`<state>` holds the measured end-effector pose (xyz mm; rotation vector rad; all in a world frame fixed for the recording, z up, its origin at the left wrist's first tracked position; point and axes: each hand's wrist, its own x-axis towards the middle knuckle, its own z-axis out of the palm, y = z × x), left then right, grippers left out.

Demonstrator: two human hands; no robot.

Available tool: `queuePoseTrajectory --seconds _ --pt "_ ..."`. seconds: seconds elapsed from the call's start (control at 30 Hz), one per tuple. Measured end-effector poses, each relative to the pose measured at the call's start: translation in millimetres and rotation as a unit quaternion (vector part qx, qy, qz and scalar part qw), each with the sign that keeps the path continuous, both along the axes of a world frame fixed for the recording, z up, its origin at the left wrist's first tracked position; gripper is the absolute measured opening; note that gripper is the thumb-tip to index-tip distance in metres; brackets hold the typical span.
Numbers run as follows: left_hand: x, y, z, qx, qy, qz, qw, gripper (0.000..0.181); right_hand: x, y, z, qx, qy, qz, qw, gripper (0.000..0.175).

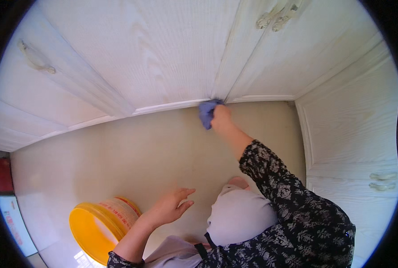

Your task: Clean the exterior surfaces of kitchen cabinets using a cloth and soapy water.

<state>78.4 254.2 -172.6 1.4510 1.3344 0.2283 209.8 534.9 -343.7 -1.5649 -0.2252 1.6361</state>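
Note:
My right hand holds a crumpled blue cloth against the bottom edge of a white wood-grain cabinet door, near the seam between two doors. The fingers are partly hidden by the cloth and the back of the hand. My left hand hangs free above the floor with its fingers apart and nothing in it. Close to my left forearm stands a yellow plastic bucket with red writing on its side; I see no cloth in the visible part of its inside.
Beige floor lies below the cabinets. Another white cabinet stands at right, with paired handles. At the far left are a red object and a white box bearing writing. My bent knee is near the middle.

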Motion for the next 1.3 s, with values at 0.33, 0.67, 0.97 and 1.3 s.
queuePoseTrajectory --seconds 0.33,0.67,0.97,1.3 --pt "-15.8 -19.6 -2.0 0.069 -0.008 0.126 0.990 0.031 19.3 -18.6 -32.5 0.211 -0.172 -0.008 0.962 0.021" --pt "1.5 -7.9 -4.8 0.054 -0.038 0.148 0.987 0.029 -16.3 -4.7 -16.3 0.192 -0.238 0.131 0.943 0.029" --pt "-21.6 -25.7 -1.2 0.040 -0.035 0.192 0.980 0.030 4.8 7.4 -4.8 0.090 0.011 0.051 0.995 0.016" --pt "-28.6 -19.3 11.2 0.077 -0.043 0.189 0.978 0.028 26.8 11.8 -24.1 0.146 -0.061 -0.018 0.987 0.017"
